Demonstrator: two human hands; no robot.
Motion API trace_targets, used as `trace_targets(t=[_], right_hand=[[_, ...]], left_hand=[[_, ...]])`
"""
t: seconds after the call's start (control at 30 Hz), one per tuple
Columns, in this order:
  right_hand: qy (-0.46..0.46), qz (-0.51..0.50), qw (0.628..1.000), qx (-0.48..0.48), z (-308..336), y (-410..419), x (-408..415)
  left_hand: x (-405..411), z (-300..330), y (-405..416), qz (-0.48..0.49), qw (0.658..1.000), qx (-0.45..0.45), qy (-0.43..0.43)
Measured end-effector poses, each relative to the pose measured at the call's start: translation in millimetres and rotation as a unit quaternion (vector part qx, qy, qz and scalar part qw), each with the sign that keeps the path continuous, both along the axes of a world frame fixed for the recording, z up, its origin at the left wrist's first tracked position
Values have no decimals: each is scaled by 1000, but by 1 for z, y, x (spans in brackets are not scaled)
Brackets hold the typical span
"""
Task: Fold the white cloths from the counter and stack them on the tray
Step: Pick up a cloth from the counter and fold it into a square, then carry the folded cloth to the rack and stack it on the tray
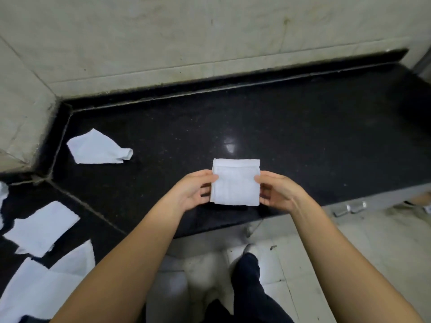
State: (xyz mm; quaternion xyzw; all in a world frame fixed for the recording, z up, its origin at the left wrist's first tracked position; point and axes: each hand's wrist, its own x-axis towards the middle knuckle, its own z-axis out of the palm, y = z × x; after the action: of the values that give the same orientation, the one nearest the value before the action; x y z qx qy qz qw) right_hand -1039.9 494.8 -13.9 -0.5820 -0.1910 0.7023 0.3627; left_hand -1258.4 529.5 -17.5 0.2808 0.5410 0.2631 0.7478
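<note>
Folded cloth (pixel 235 183) held square between both hands, above the near edge of the black bench (pixel 303 136). Left hand (pixel 191 191) pinches its left side, right hand (pixel 276 191) its right; thumbs on top, fingers beneath. The paired grip likely keeps the layers aligned so the fold does not spring open. Crumpled cloth (pixel 98 148) lies far left by the wall; flat cloths (pixel 42 227) wait at the left. No tray in view; stacking appears next.

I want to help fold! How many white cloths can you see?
5, maybe more past the left edge: a folded cloth held in both hands, a crumpled cloth far left on the counter, and three flat cloths near left.
</note>
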Motion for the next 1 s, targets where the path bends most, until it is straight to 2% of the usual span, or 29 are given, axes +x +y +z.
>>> trace_targets(t=[0.2, 0.47, 0.8, 1.0], right_hand=[[-23, -157, 987, 7, 5, -78, 63], [-23, -312, 950, 24, 11, -168, 188], [-87, -405, 910, 24, 48, -281, 427], [-96, -420, 902, 41, 55, -294, 521]], left_hand=[[85, 7, -26, -131, 991, 3, 11], [248, 23, -64, -283, 958, 38, 19], [524, 32, -147, -380, 924, 50, -12], [626, 41, -155, -404, 913, 60, -10]])
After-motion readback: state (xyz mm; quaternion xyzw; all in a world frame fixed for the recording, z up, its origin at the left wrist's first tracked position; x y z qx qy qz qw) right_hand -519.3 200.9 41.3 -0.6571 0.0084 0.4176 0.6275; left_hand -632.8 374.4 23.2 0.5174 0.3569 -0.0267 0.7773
